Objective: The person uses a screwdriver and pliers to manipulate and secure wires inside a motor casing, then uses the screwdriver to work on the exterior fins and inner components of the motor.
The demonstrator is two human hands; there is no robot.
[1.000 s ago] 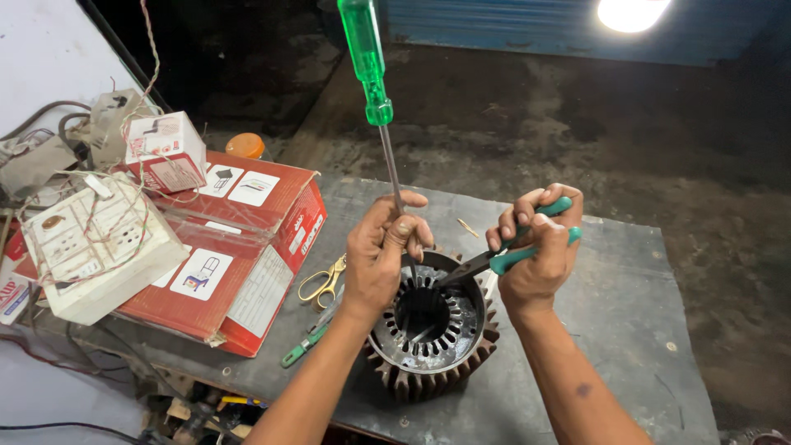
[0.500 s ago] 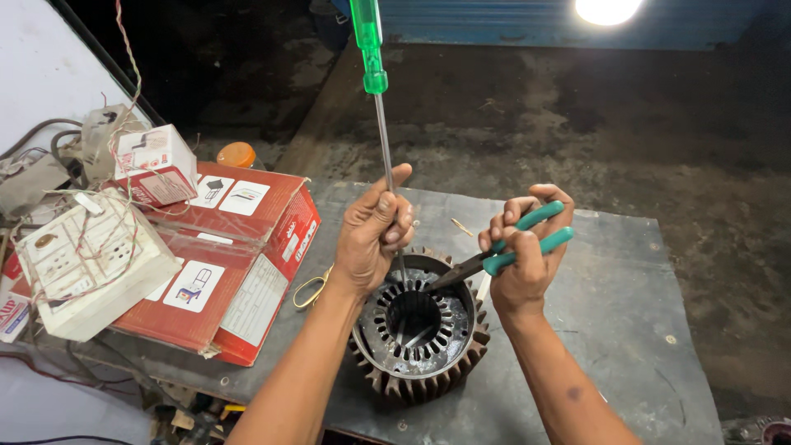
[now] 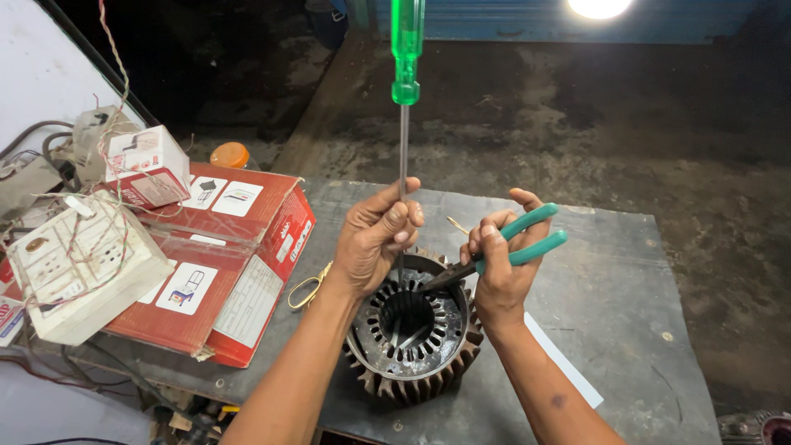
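A dark, slotted motor stator (image 3: 409, 330) with finned outer ribs stands on the grey metal table (image 3: 610, 305). My left hand (image 3: 375, 239) grips the steel shaft of a long screwdriver with a green handle (image 3: 406, 49); the shaft stands upright and its tip goes down into the stator's bore. My right hand (image 3: 498, 268) holds green-handled pliers (image 3: 527, 239), whose dark jaws point left and down onto the stator's inner rim.
A red cardboard box (image 3: 222, 272) lies at the left with a white switch board (image 3: 78, 272) and a small carton (image 3: 148, 165) on it, tangled in wires. Yellow-handled scissors (image 3: 306, 286) peek out beside my left wrist. A white strip (image 3: 564, 363) lies right of the stator.
The screwdriver has gone from tilted to upright and my left hand has slid along its shaft. The pliers' jaws have stayed at the stator's rim. The camera view has shifted slightly.
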